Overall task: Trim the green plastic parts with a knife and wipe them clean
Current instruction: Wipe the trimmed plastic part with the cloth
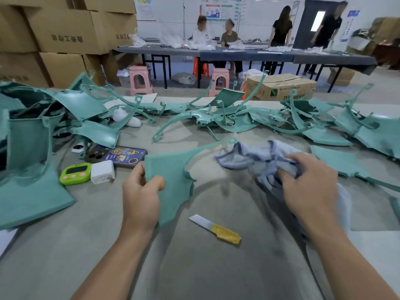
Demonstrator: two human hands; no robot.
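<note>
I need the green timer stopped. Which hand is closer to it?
Left. The left hand, holding a green part, is just right of the timer; the right hand, gripping the cloth, is much farther right.

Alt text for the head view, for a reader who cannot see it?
The left hand grips a green plastic part while the right hand bunches a blue cloth over a grey table. A knife with a yellow-wrapped handle lies between the forearms; more green parts are heaped behind, with a phone, timer and charger at left.
</note>
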